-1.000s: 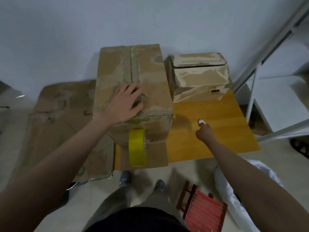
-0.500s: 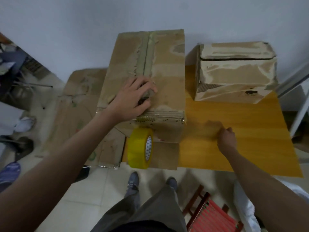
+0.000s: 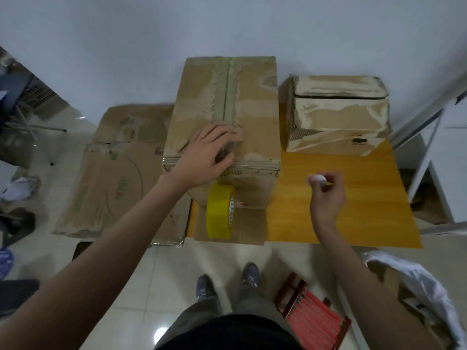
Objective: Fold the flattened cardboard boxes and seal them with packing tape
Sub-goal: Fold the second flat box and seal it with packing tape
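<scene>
A tall folded cardboard box (image 3: pixel 255 117) stands on the yellow wooden table (image 3: pixel 353 198), with tape along its top seam. My left hand (image 3: pixel 209 152) lies flat on the near end of that seam, fingers spread. A yellow roll of packing tape (image 3: pixel 220 211) hangs below it against the box's front face, over a loose flap. My right hand (image 3: pixel 327 193) is over the table to the right, pinched shut on a small white object (image 3: pixel 319 178). A second, smaller taped box (image 3: pixel 336 114) sits at the back right.
Flattened cardboard boxes (image 3: pixel 113 178) lie on the floor at left. A red slatted stool (image 3: pixel 316 317) and a white plastic bag (image 3: pixel 417 286) are near my feet. A white metal shelf frame (image 3: pixel 434 137) stands at the right, and dark clutter lies at far left.
My right hand has lifted off the table and moved right, now holding the small white object up. The view has swung back to the right. The left hand stays on the box.
</scene>
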Action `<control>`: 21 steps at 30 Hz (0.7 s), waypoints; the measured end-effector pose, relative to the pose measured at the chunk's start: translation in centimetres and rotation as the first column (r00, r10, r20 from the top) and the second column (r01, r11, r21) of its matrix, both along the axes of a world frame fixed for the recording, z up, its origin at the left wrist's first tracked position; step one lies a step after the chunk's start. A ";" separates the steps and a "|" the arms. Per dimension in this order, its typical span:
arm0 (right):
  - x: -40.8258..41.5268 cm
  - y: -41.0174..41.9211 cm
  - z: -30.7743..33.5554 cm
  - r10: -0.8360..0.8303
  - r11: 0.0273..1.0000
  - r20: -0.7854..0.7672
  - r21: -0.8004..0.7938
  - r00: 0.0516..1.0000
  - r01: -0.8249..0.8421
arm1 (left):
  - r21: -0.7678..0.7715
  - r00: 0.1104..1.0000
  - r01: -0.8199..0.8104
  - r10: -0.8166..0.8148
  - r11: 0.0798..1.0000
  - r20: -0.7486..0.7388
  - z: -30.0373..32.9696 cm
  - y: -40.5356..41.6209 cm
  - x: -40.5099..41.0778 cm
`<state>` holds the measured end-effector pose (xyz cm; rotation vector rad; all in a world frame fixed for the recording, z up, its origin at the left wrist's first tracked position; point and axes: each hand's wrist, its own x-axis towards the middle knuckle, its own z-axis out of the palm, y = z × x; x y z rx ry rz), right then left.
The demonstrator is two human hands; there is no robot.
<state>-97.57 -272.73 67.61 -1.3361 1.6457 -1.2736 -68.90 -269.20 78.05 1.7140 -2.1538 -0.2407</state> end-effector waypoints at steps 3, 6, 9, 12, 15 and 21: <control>1.4 1.7 3.8 0.071 0.991 0.078 -0.118 0.994 -0.062 | -0.058 0.988 -0.098 0.090 0.994 -0.126 -0.5 2.9 0.3; 3.1 3.3 6.4 0.221 0.960 0.046 -0.189 0.974 -0.209 | -0.113 0.935 -0.283 0.248 0.952 -0.254 -1.5 6.4 0.8; 5.0 4.6 7.8 0.382 0.899 -0.028 -0.219 0.924 -0.378 | -0.169 0.864 -0.440 0.364 0.882 -0.349 -2.9 9.8 0.2; 6.7 5.8 8.6 0.480 0.837 -0.125 -0.230 0.868 -0.496 | -0.134 0.809 -0.510 0.421 0.850 -0.410 -4.2 12.4 -1.6; 8.0 6.4 8.8 0.526 0.785 -0.252 -0.224 0.812 -0.578 | 0.196 0.661 -0.531 0.548 0.824 -0.512 -5.5 13.2 -3.3; 9.8 6.2 9.0 0.591 0.702 -0.440 -0.132 0.676 -0.700 | 0.517 0.396 -0.363 0.630 0.775 -0.668 -6.1 12.7 -4.5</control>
